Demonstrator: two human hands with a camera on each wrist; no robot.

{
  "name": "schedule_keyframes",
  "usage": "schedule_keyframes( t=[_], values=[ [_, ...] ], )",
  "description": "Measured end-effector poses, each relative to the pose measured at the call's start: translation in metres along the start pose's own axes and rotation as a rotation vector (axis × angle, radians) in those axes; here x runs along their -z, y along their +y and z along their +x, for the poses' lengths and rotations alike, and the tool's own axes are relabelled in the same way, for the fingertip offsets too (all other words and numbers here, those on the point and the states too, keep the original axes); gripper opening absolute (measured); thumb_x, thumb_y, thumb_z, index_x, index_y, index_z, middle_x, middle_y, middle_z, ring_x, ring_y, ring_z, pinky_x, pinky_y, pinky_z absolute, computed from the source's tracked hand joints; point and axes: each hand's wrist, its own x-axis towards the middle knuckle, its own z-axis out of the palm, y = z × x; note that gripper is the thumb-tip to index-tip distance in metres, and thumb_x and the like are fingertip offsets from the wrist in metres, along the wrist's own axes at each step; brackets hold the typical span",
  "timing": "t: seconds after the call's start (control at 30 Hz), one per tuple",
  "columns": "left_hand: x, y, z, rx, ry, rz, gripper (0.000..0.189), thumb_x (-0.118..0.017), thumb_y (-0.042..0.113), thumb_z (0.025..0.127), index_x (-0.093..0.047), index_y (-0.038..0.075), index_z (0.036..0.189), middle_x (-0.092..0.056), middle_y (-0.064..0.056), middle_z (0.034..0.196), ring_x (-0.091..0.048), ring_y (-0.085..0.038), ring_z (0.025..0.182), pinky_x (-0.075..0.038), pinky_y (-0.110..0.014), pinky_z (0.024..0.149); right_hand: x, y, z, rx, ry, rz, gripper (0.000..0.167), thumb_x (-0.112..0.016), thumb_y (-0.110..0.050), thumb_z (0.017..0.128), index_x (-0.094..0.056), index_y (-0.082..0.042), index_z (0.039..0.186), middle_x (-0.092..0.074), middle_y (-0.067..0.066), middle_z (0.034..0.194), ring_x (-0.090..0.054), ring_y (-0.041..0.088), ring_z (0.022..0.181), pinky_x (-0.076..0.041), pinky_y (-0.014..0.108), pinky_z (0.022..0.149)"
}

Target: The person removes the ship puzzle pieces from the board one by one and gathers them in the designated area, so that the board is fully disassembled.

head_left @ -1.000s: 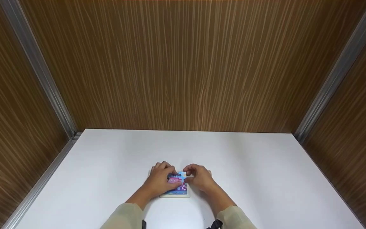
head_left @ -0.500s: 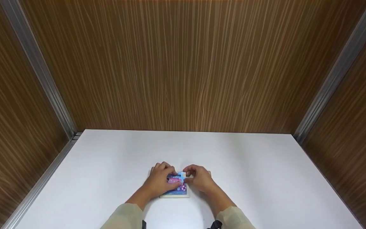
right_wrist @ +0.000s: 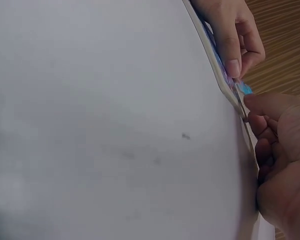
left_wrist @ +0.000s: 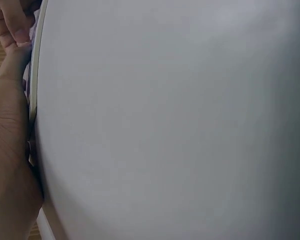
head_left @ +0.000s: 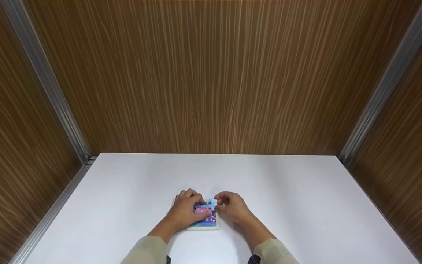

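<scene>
While the white table (head_left: 123, 194) stretches well left and right, a flat puzzle board (head_left: 206, 224) sits near-centre: pale rim, blue-purple-pink print. Near edge runs left-right; long axis unclear, left side covered. Left hand (head_left: 184, 211) grips that side, fingers curled; right hand (head_left: 235, 209) has fingers pinching a light-blue piece (head_left: 212, 202), far right corner.

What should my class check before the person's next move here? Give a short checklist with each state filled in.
1. Puzzle resting on the table: ok.
2. Left hand steadying the puzzle, thumb on its printed face: ok.
3. Right hand placed at the blue piece by the far right corner: ok.
4. Blue piece fully seated: cannot tell; fingers crowd its edge.
5. Whole printed face in sight: not ok; the left hand covers part.
</scene>
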Motion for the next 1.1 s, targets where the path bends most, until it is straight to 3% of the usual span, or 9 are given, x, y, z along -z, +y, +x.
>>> schedule_keyframes(
  t=[0.23, 0.57, 0.9, 1.1],
  values=[
    [-0.007, -0.003, -0.005, 0.039, -0.038, 0.027, 0.047, -0.077, 0.071, 0.089, -0.071, 0.031, 0.113, -0.06, 0.005, 0.125, -0.053, -0.021, 0.122, -0.043, -0.057, 0.113, 0.013, 0.012, -0.007, 0.038, -0.03, -0.015, 0.024, -0.081, -0.005, 0.095, -0.074, -0.005, 0.118, -0.069, 0.006, 0.102, -0.06, 0.013, 0.09, -0.05, 0.019, 0.077],
    [0.003, 0.0, -0.001, 0.015, -0.016, 0.024, 0.052, -0.077, 0.067, 0.091, -0.071, 0.027, 0.123, -0.061, 0.003, 0.125, -0.054, -0.022, 0.124, -0.041, -0.06, 0.117, 0.068, 0.012, -0.008, 0.034, 0.021, -0.131, 0.023, -0.082, -0.008, 0.094, -0.077, -0.013, 0.116, -0.065, 0.005, 0.105, -0.058, 0.016, 0.094, -0.049, 0.021, 0.08],
    [0.002, 0.003, 0.002, 0.011, 0.0, 0.02, 0.053, -0.079, 0.067, 0.089, -0.07, 0.028, 0.123, -0.061, 0.004, 0.124, -0.053, -0.019, 0.121, -0.043, -0.054, 0.112, 0.122, 0.048, -0.025, 0.026, 0.033, -0.159, 0.022, -0.082, -0.011, 0.096, -0.077, -0.007, 0.118, -0.068, 0.009, 0.107, -0.061, 0.016, 0.099, -0.051, 0.019, 0.083],
    [0.003, 0.003, 0.001, 0.026, -0.021, 0.018, 0.053, -0.078, 0.067, 0.09, -0.07, 0.028, 0.124, -0.06, 0.004, 0.125, -0.053, -0.021, 0.123, -0.042, -0.057, 0.114, 0.145, 0.062, -0.036, -0.031, 0.04, -0.173, 0.023, -0.082, -0.009, 0.096, -0.077, -0.005, 0.118, -0.069, 0.01, 0.112, -0.064, 0.017, 0.103, -0.052, 0.017, 0.083]
  ],
)
